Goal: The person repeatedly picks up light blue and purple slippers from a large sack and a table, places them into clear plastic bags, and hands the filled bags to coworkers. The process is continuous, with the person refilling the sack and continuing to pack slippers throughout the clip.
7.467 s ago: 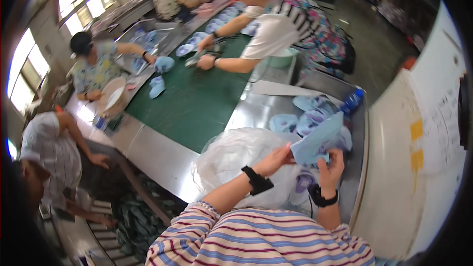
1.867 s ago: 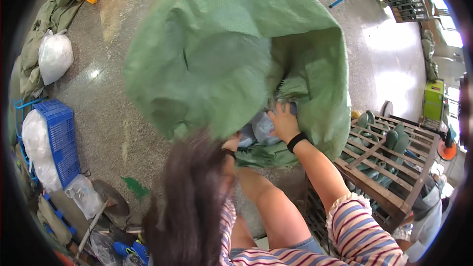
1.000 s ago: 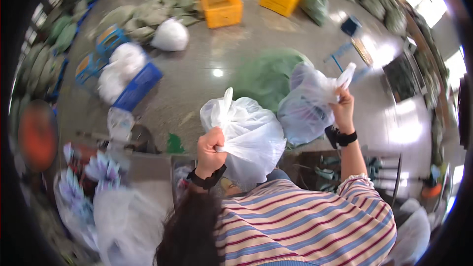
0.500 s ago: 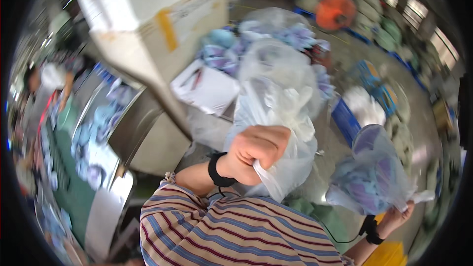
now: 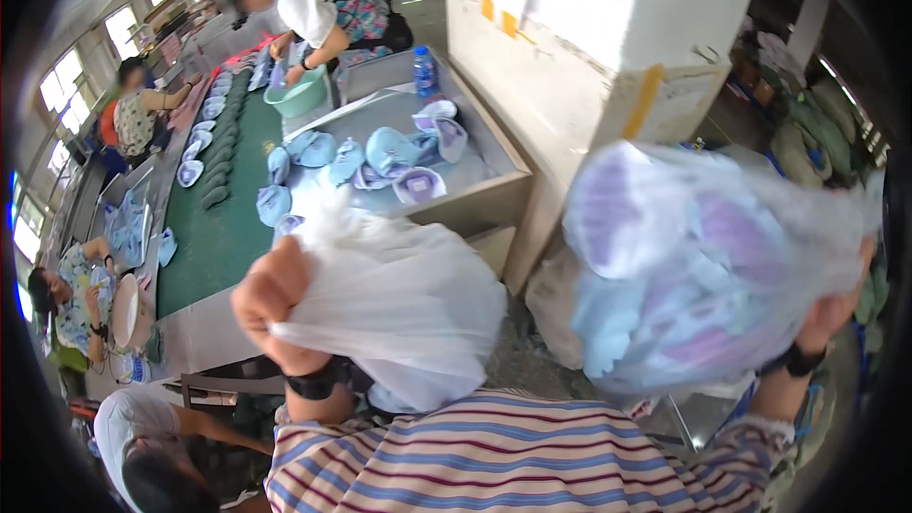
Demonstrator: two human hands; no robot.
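Note:
My left hand point(image 5: 274, 296) is closed on the gathered edge of a translucent white plastic bag point(image 5: 408, 304). That bag hangs in front of my chest, and what it contains, if anything, does not show clearly. On the right, my right hand point(image 5: 834, 309) grips the bunched end of a clear plastic bag point(image 5: 703, 266), partly hidden behind the film. Blue and purple cap-shaped fabric pieces fill this bag, which is lifted to about chest height and blurred by motion. More such fabric pieces point(image 5: 389, 150) lie in the metal tray beyond my left hand.
A green conveyor belt point(image 5: 204, 237) with rows of pieces runs away at the left. The metal tray point(image 5: 499, 166) holds a blue bottle point(image 5: 425, 71). A white pillar point(image 5: 589, 28) stands ahead. Co-workers sit along the belt; one person point(image 5: 142, 427) is close at lower left.
My view has swung left toward the belt and tray. The right hand's filled bag has risen from low at my side. Both hands keep hold of their bags.

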